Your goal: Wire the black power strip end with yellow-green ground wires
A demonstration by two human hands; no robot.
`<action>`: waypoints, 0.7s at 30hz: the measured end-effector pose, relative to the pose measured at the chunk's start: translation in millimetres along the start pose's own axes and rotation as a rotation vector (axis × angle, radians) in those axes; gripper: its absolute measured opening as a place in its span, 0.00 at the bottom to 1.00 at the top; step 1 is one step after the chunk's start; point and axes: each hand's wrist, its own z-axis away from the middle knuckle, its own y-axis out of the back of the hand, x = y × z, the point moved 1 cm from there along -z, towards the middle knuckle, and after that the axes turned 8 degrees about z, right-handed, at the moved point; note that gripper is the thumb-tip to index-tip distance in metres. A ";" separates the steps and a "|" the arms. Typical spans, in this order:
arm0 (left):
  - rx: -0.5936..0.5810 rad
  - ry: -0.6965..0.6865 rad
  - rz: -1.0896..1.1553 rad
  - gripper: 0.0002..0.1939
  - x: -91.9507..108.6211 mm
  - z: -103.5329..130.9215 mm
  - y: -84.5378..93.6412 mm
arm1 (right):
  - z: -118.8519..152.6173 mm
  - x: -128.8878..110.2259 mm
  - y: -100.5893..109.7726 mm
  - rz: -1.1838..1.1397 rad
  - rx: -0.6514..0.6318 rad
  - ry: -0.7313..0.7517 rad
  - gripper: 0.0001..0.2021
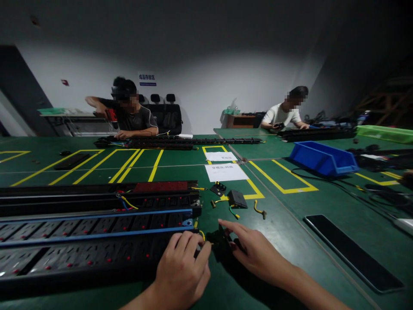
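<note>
My left hand [183,267] is at the right end of the nearest black socket strip [119,254], its fingers pinched near a yellow wire [202,235]; what lies between the fingertips is too small to name. Just to the right, my right hand [250,245] holds a small dark plate-like part [221,242] between thumb and fingers. Behind the nearest strip lies a blue-edged socket strip [106,224], with more black strips beyond it. A black square module [237,199] with short yellow and green wires sits beyond my hands, beside a loose yellow-green wire [258,208].
A phone [351,252] lies at the right. Farther back are a blue bin [324,158], black cables [380,200] and paper sheets [226,172]. Across the green table [284,232], one person [132,112] holds a red tool; another person [285,112] works at the right.
</note>
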 end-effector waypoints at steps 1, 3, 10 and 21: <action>0.003 -0.004 0.000 0.14 -0.1 0.1 -0.2 | 0.0 -0.2 -0.1 -0.001 -0.003 -0.004 0.34; 0.020 -0.010 -0.009 0.15 -0.9 1.0 -2.2 | -0.1 -0.9 -0.3 0.001 -0.005 -0.008 0.34; 0.122 -0.011 -0.033 0.13 -5.7 4.8 -14.2 | -1.0 -1.6 -1.1 -0.009 0.006 -0.013 0.36; 0.198 -0.033 -0.036 0.14 -11.2 5.9 -19.5 | -4.1 1.2 -0.3 0.003 0.001 0.006 0.37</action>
